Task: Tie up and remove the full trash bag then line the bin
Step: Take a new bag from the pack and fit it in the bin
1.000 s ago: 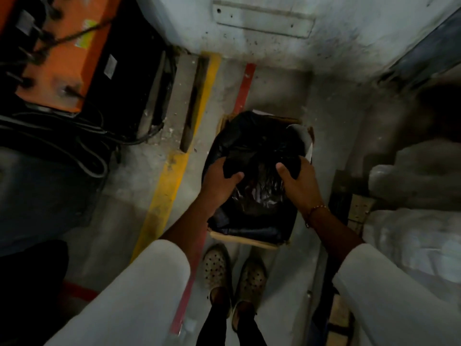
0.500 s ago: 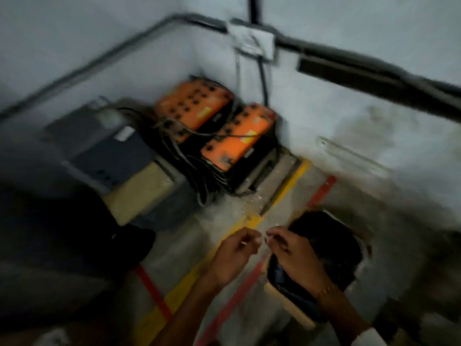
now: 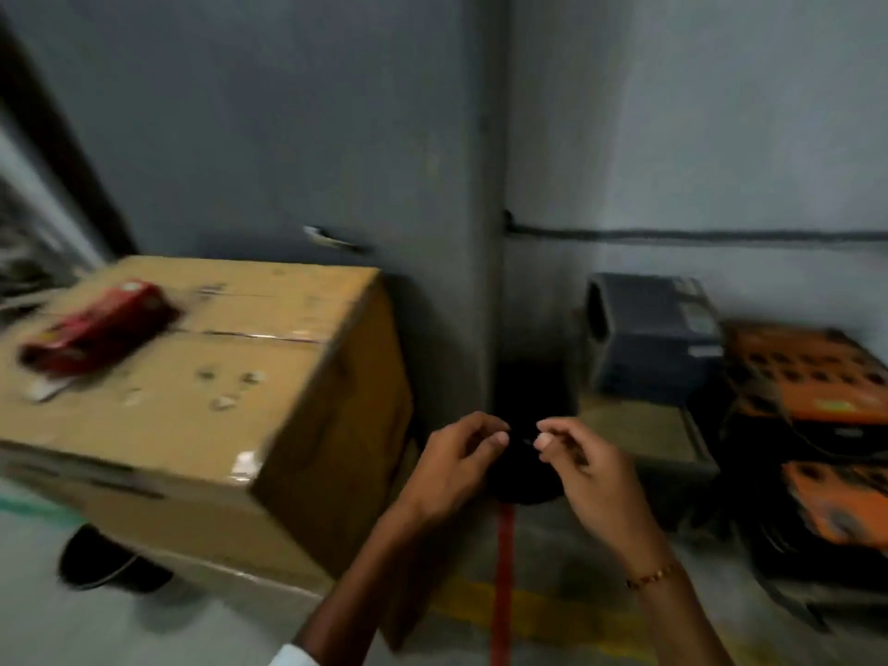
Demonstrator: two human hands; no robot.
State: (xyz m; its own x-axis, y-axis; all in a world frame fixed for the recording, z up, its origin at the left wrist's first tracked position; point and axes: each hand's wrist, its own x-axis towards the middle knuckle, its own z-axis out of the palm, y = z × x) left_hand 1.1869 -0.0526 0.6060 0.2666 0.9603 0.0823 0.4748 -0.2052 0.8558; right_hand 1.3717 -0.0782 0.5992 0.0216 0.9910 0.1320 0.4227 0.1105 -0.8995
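A large cardboard box [image 3: 192, 401] fills the left of my head view, its near corner jutting toward me, a red packet [image 3: 96, 324] lying toward its far left edge; across the floor [image 3: 567, 560] to the right stand a dark grey unit [image 3: 653, 338] and orange-topped batteries [image 3: 807, 372] against the wall. Between them, in the floor's corner at the foot of a grey pillar [image 3: 461, 185], sits a dark rounded mass [image 3: 524, 483] that I take to be black trash bag plastic, though blur keeps me from being sure, and the bin itself is out of frame. Both hands meet just in front of it, so the plastic lies directly beyond and below the fingertips, equally near each. My left hand [image 3: 456, 466] and right hand [image 3: 584, 466] face one another, wrists low, thumbs and forefingers drawn narrow, nearly touching. They seem to pinch a thin dark strand between them, but I cannot tell whether anything is truly held. I judge this a tying or unfolding step, its axis running hand to hand.
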